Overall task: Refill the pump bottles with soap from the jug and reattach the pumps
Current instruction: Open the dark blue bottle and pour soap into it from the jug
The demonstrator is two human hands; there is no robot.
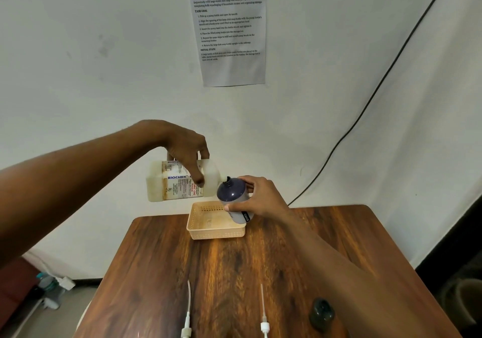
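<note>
My left hand (186,150) grips the white soap jug (180,181) from above and holds it tipped on its side in the air, its mouth at the neck of a dark blue pump bottle (232,194). My right hand (263,199) holds that bottle tilted toward the jug, above a beige basket (216,232). Two white pumps with long tubes lie on the near table, one on the left (187,322) and one further right (264,322). A second dark bottle (321,314) stands near my right forearm.
The wooden table (156,272) has its far edge just behind the basket, near a white wall. A black cable (365,108) runs down the wall on the right. A printed sheet (229,24) hangs above. Clutter lies on the floor at the left.
</note>
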